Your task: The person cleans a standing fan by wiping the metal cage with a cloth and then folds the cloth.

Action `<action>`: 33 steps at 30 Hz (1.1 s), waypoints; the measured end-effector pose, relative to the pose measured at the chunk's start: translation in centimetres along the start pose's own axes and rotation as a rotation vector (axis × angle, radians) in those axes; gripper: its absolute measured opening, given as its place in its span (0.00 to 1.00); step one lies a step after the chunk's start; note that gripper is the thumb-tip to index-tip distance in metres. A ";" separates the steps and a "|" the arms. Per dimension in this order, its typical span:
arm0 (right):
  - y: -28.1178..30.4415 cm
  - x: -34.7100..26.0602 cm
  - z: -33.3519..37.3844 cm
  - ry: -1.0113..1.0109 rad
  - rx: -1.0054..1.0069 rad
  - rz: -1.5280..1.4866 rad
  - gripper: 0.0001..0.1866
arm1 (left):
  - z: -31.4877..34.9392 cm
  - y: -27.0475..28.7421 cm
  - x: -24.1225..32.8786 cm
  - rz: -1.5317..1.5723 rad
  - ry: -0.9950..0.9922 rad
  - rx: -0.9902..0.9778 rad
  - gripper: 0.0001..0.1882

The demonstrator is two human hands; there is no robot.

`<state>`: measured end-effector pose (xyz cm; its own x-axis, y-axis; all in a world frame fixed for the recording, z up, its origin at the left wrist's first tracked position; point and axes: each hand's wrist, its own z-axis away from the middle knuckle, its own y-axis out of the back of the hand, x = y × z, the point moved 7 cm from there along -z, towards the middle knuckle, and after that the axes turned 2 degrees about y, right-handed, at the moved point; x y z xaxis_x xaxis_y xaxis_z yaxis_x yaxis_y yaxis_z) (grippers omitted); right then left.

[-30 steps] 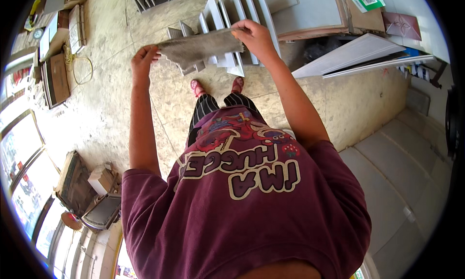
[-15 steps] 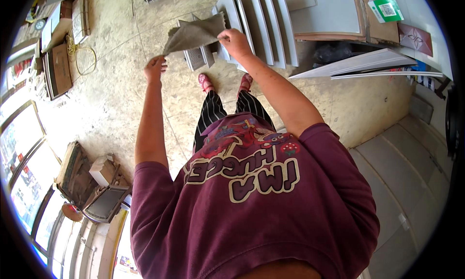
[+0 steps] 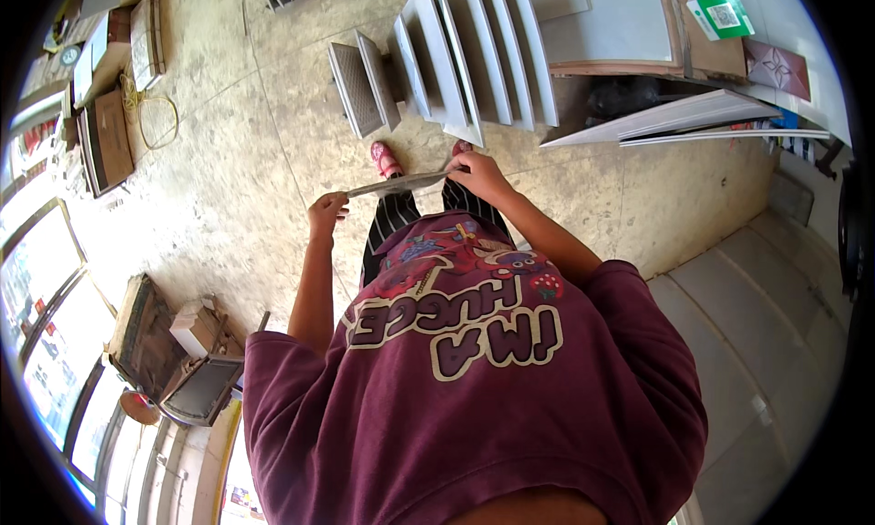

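Observation:
A grey cloth stretches edge-on between my two hands, held low in front of my body above my striped trousers. My left hand pinches its left end and my right hand grips its right end. Beyond my pink shoes, a row of grey tiles stands on edge, with two smaller tiles at the row's left end.
Large grey slabs and a leaning white panel fill the back right. Boxes and a yellow cable coil lie along the left wall. More boxes and a framed panel sit at lower left. A step runs down on the right.
Both hands have come down and toward my body with the cloth, from high in front of the tile row to waist level. The cloth now shows edge-on.

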<state>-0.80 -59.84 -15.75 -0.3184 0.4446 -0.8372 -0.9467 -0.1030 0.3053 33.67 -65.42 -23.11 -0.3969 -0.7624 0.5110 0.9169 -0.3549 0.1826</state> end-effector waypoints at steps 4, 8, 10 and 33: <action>2.5 -1.5 0.5 0.056 0.112 -0.020 0.08 | 1.4 -0.6 4.3 0.059 -0.114 -0.014 0.12; 7.2 -5.3 -0.7 0.145 0.232 -0.074 0.07 | 3.0 -1.4 12.1 0.115 -0.296 -0.017 0.10; 10.4 -8.8 -1.2 0.206 0.315 -0.031 0.07 | 4.6 -2.1 16.7 0.152 -0.412 -0.020 0.09; 20.7 3.3 4.1 0.048 0.686 0.200 0.06 | -2.0 -23.0 15.2 -0.226 -0.503 -0.303 0.08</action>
<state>-21.24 -56.89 -10.32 -0.4998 0.4340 -0.7496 -0.6305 0.4110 0.6584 6.46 -69.87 -21.23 -0.4439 -0.3289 0.8335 0.7308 -0.6712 0.1243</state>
